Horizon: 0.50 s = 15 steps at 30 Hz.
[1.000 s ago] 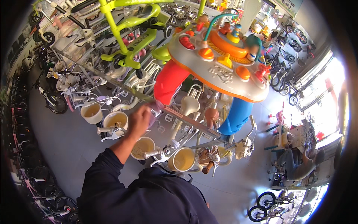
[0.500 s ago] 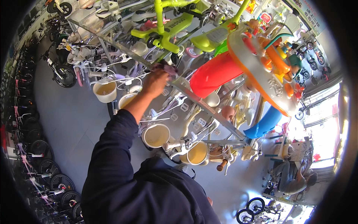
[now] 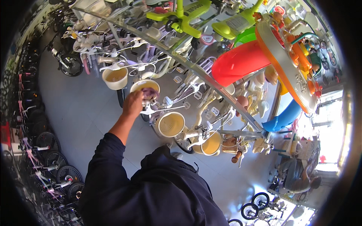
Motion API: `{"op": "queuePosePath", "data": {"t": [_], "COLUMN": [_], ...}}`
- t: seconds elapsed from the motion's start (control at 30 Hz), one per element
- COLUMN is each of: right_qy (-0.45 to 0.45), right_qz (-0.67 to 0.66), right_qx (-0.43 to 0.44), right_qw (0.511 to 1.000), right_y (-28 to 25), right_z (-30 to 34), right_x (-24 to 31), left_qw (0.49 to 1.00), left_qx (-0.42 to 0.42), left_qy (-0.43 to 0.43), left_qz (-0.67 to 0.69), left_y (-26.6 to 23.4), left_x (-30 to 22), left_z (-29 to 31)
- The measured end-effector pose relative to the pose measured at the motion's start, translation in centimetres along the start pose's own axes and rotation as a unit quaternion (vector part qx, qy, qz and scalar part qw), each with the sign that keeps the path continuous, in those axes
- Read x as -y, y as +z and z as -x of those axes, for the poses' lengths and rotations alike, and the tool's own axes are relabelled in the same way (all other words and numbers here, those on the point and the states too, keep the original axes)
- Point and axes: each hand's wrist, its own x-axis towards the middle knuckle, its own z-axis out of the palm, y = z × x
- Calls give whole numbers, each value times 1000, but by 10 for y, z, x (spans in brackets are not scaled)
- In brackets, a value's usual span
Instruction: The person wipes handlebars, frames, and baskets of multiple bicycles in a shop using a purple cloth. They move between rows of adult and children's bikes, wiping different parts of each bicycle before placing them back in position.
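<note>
My left hand (image 3: 133,104) is closed on a crumpled purple cloth (image 3: 151,93). The cloth lies over the near side of a cream bicycle basket (image 3: 144,85), beside the white brake lever (image 3: 148,109) and handlebar end of a child's bike. Part of the cloth is hidden by my fingers. Another cream basket (image 3: 115,78) hangs to the left of my hand, and a perforated one (image 3: 170,124) is to its right. My right hand is out of sight.
A glass shelf with a metal edge (image 3: 196,69) runs above the bikes, bearing lime-green scooters (image 3: 184,19) and a red-legged toy table (image 3: 241,62). Rows of bikes (image 3: 69,175) line the left side. Another person (image 3: 298,179) is bent over at the far right.
My left hand has come down from the shelf's metal edge to a bike's basket and handlebar, bringing the purple cloth along. The view has shifted slightly.
</note>
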Motion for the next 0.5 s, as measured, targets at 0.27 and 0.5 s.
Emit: {"op": "queuePosePath", "data": {"t": [0.27,0.5], "right_qy": [100,-150], "right_qz": [-247,5], "right_qx": [80,139], "right_qw": [961,979], "right_y": [-16,22], "right_z": [-44,-64], "right_x": [22,-15], "left_qw": [999,933], "left_qx": [-33,12], "left_qy": [-37,-275], "left_qz": [5,231], "left_y": [-42,-77], "left_x": [4,11], "left_z": [48,36]}}
